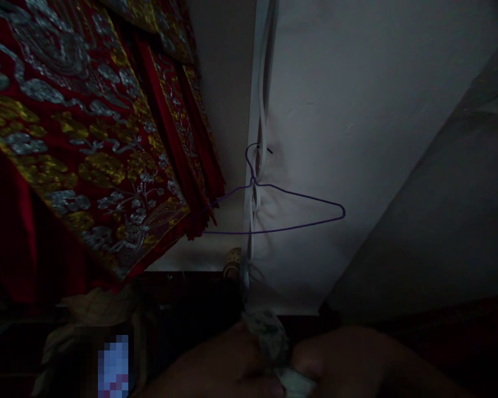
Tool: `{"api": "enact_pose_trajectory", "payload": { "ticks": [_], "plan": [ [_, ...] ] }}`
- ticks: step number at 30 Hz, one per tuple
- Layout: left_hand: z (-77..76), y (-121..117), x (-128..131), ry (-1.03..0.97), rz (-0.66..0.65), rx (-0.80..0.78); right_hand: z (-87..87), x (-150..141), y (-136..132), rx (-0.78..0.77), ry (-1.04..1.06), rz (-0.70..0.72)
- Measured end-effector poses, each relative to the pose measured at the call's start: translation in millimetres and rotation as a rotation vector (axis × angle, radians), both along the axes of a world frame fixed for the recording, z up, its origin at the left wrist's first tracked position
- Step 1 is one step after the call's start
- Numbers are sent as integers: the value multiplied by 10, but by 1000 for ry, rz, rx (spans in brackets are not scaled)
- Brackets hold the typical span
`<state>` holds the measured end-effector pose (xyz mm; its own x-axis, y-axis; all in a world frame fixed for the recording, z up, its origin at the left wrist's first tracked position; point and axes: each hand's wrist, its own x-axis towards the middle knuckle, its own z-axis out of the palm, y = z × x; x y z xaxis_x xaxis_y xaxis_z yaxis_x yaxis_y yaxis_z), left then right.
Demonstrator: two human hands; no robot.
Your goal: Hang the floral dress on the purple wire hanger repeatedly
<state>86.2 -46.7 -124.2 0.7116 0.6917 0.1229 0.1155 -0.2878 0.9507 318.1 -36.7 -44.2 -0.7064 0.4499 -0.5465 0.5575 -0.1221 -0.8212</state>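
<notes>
Low in the dim head view, my left hand is closed on a small bunched cloth with a pale ground and dark patches. Across from it, my right hand grips the same cloth, its thumb side facing the left hand. A paler piece of the cloth shows between and below the hands. Shadow hides most of the fingers. Beyond them, a thin purple hanger hangs against the wall by a white cable, touched by neither hand.
Red fabric with gold and silver embroidery hangs at the left, overlapping the hanger's left end. A white cable runs down the wall corner. A yellowish clog shows below. A blurred-out bright patch lies lower left.
</notes>
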Motion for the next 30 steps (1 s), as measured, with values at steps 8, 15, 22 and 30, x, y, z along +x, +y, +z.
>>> {"api": "enact_pose_trajectory", "payload": {
  "ticks": [8, 15, 22, 30],
  "plan": [
    [251, 472, -530, 755, 183, 411, 547, 272, 352, 560, 103, -300],
    [265, 351, -560, 220, 210, 48, 5, -56, 1063, 742, 385, -816],
    [253, 488, -592, 419, 372, 246, -371, 59, 1366, 978, 241, -791],
    [337, 872, -1076, 811, 607, 523, -61, 303, 1305, 1145, 6, -800]
  ]
}}
